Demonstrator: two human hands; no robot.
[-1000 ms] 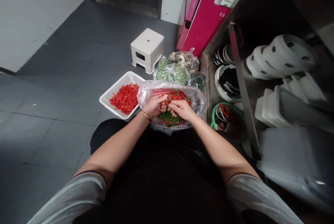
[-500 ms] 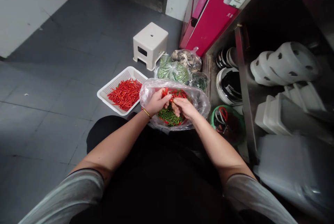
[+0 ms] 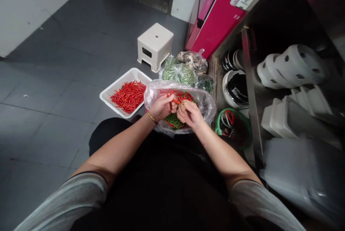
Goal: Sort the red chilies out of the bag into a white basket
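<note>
Over an open clear plastic bag (image 3: 207, 107) of red chillies with green stems (image 3: 175, 120), my two hands are close together. My left hand (image 3: 161, 107) is closed on several red chillies, which stick out past the thumb. My right hand (image 3: 189, 112) is closed in a pinch beside it, at the end of a red chilli; what lies between its fingertips is too small to make out. To the left of the bag, a white perforated basket (image 3: 107, 98) holds a heap of red chillies (image 3: 129, 96).
Beyond the bag stand tied bags of green vegetables (image 3: 179, 74) and of mushrooms (image 3: 192, 60), with a white stool (image 3: 155, 46) behind. At the right are a green basket (image 3: 219, 125) with scissors and a metal shelf (image 3: 253, 98) with white containers.
My right hand has closed its fingers and turned, its knuckles now nearer my left hand. The chillies in my left hand have shifted and point more outward.
</note>
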